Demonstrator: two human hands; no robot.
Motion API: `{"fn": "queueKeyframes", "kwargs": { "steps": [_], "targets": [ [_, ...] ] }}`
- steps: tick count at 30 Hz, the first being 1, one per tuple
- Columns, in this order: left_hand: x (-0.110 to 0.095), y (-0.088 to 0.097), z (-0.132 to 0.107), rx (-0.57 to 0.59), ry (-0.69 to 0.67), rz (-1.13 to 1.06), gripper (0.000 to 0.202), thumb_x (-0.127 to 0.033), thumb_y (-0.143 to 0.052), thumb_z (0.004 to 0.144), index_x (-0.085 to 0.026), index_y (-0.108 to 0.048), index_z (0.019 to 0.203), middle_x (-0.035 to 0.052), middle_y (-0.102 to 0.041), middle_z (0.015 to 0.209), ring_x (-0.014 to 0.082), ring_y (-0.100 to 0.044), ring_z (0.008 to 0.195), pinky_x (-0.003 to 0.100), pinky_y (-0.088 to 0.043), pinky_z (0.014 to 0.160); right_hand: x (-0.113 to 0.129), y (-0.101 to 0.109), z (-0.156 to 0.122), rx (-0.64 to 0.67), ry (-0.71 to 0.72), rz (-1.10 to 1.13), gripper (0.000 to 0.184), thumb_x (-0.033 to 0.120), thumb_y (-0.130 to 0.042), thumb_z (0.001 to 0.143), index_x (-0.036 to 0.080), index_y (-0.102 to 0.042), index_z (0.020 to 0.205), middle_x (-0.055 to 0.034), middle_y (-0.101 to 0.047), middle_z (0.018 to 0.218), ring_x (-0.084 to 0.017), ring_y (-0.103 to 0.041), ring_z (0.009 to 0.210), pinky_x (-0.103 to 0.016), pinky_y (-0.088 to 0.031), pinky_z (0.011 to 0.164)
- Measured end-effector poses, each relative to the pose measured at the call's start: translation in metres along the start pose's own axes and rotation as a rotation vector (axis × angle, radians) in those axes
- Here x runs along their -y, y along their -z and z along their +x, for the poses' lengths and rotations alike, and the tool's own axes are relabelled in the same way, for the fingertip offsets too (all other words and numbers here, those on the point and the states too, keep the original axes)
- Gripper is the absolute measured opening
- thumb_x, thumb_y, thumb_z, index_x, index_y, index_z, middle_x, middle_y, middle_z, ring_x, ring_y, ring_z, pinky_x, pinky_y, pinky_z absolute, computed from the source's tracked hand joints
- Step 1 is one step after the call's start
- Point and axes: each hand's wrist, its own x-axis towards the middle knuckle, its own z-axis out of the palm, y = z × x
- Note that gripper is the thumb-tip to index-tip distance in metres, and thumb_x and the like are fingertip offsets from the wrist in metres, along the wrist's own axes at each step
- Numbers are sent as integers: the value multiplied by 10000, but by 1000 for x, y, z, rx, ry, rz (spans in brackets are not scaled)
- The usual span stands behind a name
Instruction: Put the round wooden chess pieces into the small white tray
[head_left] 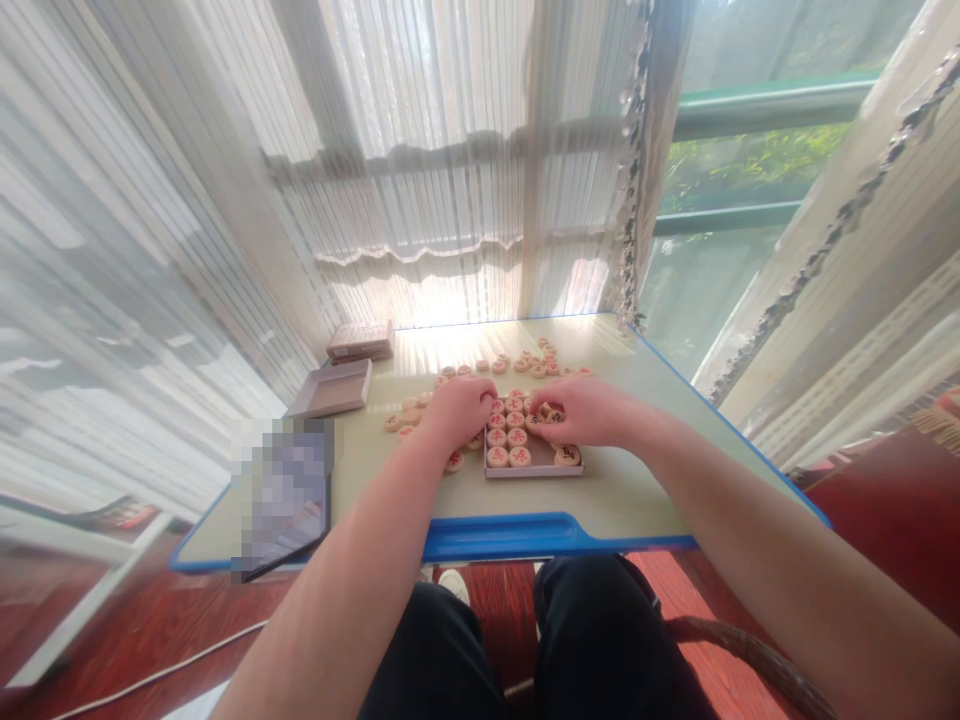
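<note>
1. Well, one box [534,473] sits mid-table, three pieces [519,457] along its near edge.
2. One left hand [459,410], half-curled, far left; grip hidden.
3. One right hand [583,408], loosely bent over pieces; can't tell its hold.

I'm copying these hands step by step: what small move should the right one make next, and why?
Perhaps the right hand should slide a round, wood-coloured, black-marked piece toward the near side of the shallow, pale, rectangular box: bare floor shows there, between the red-marked pieces and the black-marked corner piece.
</note>
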Motion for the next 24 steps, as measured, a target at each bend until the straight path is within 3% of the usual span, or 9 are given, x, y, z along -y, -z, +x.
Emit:
{"fn": "queueKeyframes", "kwargs": {
  "steps": [16, 24],
  "targets": [
    [0, 1, 0, 6, -7, -1, 303, -197, -401, 809, -217, -698, 866, 28, -689, 902, 193, -602, 884, 309, -465, 852, -2, 0, 0, 14, -4, 0, 234, 402, -529, 776, 247, -676, 874, -21, -692, 838, -170, -594, 760, -254, -389, 636],
    [0, 0, 0, 3, 2, 14, 303, -198, -404, 810, -225, -696, 885, 34, -689, 916, 195, -604, 887, 313, -469, 854, 8, 0, -1, 6, 9, -53, 313, 305, -569, 707, 246, -619, 1010, -46, -666, 996, -224, -582, 915, -281, -398, 704]
  ]
}}
